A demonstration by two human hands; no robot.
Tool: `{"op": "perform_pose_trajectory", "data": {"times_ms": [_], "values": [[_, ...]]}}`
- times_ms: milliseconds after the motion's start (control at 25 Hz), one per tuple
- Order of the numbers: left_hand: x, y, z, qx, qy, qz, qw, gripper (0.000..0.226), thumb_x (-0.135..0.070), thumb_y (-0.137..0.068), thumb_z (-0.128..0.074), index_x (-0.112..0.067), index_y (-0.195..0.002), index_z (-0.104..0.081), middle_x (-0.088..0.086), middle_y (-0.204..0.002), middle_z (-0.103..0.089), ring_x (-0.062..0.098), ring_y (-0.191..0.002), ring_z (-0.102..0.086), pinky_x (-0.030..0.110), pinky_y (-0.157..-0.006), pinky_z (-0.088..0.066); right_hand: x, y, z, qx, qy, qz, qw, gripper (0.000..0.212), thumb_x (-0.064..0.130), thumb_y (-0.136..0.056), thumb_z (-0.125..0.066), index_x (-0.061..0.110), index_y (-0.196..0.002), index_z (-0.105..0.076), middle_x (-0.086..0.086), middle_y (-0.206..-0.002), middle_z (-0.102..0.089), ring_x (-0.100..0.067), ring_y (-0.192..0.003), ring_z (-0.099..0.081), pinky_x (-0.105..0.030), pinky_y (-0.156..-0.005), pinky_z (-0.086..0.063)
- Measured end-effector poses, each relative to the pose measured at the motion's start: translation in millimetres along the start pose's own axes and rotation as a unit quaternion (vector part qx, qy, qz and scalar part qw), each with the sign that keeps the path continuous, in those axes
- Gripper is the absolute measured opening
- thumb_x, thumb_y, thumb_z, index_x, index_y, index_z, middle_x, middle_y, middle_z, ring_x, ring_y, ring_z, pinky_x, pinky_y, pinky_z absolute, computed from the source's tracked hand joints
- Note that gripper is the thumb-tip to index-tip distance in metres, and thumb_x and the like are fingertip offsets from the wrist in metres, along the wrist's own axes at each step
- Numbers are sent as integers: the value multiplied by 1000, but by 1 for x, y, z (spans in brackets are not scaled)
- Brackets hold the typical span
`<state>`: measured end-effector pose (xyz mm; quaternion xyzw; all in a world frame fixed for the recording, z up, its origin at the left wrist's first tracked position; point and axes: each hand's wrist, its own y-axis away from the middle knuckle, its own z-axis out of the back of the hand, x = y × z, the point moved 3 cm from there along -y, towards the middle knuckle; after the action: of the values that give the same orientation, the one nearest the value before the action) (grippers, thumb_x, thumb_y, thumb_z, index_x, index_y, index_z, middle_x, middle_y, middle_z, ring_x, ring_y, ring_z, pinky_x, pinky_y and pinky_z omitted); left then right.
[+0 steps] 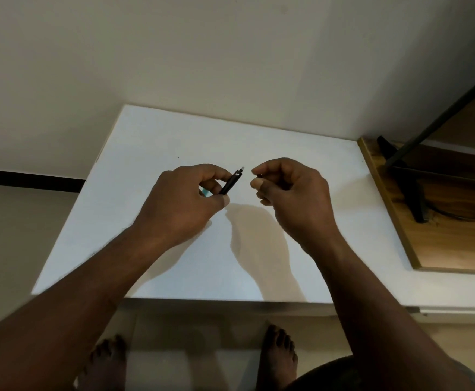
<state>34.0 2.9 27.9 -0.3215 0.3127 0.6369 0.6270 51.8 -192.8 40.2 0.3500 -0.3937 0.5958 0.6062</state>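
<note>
The work surface is a white rectangular table top (301,153), matte and plain. Its far edge meets the wall (230,52). Its left edge is free, and its near edge faces the person. Soft shadows fall across its centre. At the right side a wooden panel (456,244) adjoins the top. Whether the panel lies on the white top or beside it cannot be determined. A black stand base (418,198) rests on the panel, with a dark cable (456,214) curving just beside it.
</note>
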Motion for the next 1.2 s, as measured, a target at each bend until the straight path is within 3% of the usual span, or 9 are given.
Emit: {"op": "perform_pose_trajectory", "data": {"times_ms": [200, 360, 600, 1040, 1200], "values": [[-6, 3, 0, -15, 21, -28, 999, 25, -35, -91, -73, -40, -115, -73, -24, -89, -68, -1, -85, -64, 19, -71, -52, 5, -3, 10, -24, -33, -3, 999, 10, 10, -90, -79, 18, -95, -75, -1, -77, -79, -15, -74, -77, -30, -75, -64], [-7, 4, -2, -18, 23, -35, 999, 25, -32, -93, -71, -38, -117, -74, -27, -91, -66, 3, -91, -66, 15, -74, -47, 6, -5, 13, -11, -66, 12, 998, 14, 10, -94, -75, 22, -98, -82, 3, -90, -81, -13, -83, -75, -32, -82, -63], [-6, 4, -3, -21, 19, -43, 999, 27, -33, -93, -71, -38, -120, -73, -19, -100, -72, 6, -92, -67, 24, -81, -52, 6, -4, 12, 16, -46, 38, 998, 19, 9, -96, -72, 24, -102, -82, 5, -95, -81, -13, -86, -74, -40, -87, -63], [-8, 4, -2, -20, 14, -52, 998, 26, -31, -93, -71, -39, -118, -74, -25, -90, -69, 7, -85, -68, 19, -72, -50, 6, -5, 15, 5, -15, 58, 998, 10, 14, -92, -77, 24, -95, -79, 7, -87, -79, -14, -83, -72, -50, -87, -61], [-8, 4, -2, -18, 5, -52, 998, 27, -31, -92, -72, -38, -118, -74, -25, -90, -68, 10, -84, -68, 24, -75, -53, 8, -6, 18, 11, 25, 72, 997, 11, 16, -93, -77, 27, -94, -79, 14, -88, -79, -6, -84, -71, -45, -86, -61]]}}
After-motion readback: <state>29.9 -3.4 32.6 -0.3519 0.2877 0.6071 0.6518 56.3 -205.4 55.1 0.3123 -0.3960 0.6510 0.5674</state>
